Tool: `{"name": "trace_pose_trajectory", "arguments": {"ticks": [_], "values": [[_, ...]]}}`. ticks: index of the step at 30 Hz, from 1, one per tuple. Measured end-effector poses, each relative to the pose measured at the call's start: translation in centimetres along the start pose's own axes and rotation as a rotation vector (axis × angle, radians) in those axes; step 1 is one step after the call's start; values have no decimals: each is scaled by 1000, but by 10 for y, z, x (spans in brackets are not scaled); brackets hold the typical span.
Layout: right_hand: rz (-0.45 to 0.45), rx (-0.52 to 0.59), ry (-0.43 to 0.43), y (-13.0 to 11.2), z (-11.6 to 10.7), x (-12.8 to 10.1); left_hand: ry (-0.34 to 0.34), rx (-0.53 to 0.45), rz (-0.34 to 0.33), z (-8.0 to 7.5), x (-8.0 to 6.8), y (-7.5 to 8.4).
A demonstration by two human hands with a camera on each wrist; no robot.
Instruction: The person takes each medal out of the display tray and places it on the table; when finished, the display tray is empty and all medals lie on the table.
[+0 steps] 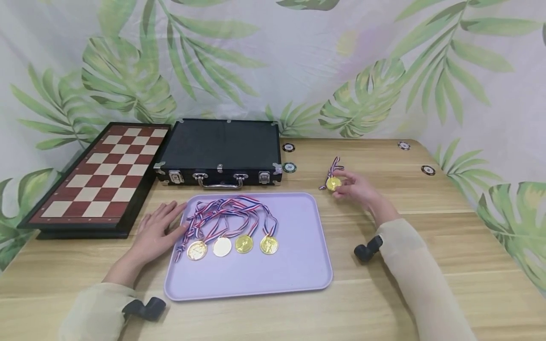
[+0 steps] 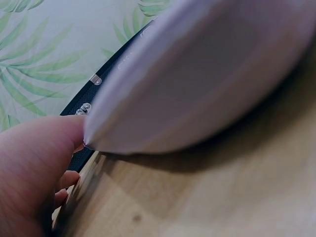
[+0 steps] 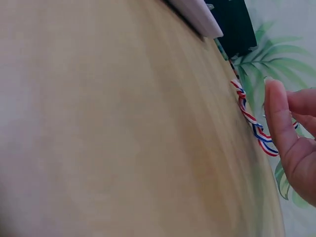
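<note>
A lilac tray (image 1: 290, 265) lies in the middle of the wooden table and holds several gold medals (image 1: 244, 244) with tangled red, white and blue ribbons. My left hand (image 1: 158, 227) lies flat beside the tray's left edge. Its thumb (image 2: 34, 168) touches the tray rim (image 2: 197, 84). My right hand (image 1: 356, 189) is past the tray's far right corner and pinches another gold medal (image 1: 333, 183) just above the table. That medal's striped ribbon (image 3: 252, 121) trails on the wood below the right hand's fingers (image 3: 291, 143).
A shut black case (image 1: 219, 151) with metal latches stands behind the tray. A folded chessboard (image 1: 102, 177) lies at the left. Poker chips (image 1: 289, 167) lie by the case, with two more (image 1: 428, 170) at the far right. A leaf-print curtain hangs behind.
</note>
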State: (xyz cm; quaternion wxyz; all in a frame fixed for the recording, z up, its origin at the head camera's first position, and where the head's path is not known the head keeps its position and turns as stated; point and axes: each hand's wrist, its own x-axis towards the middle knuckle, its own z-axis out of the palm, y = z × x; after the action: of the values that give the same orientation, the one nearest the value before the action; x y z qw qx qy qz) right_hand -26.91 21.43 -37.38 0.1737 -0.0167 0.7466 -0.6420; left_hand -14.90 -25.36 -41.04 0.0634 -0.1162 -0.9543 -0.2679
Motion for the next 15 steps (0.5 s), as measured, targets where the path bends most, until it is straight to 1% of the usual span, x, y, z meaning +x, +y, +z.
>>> {"name": "trace_pose_trajectory", "arguments": {"ticks": [4, 7, 12, 15], "values": [[39, -36, -10, 8, 3, -5, -3, -4, 0, 0, 0, 1], [42, -37, -27, 13, 4, -7, -4, -4, 1, -1, 0, 1], [8, -43, -47, 18, 6, -6, 0, 0, 4, -2, 0, 1], [-16, -105, -51, 17, 8, -6, -4, 2, 1, -2, 0, 1]]}}
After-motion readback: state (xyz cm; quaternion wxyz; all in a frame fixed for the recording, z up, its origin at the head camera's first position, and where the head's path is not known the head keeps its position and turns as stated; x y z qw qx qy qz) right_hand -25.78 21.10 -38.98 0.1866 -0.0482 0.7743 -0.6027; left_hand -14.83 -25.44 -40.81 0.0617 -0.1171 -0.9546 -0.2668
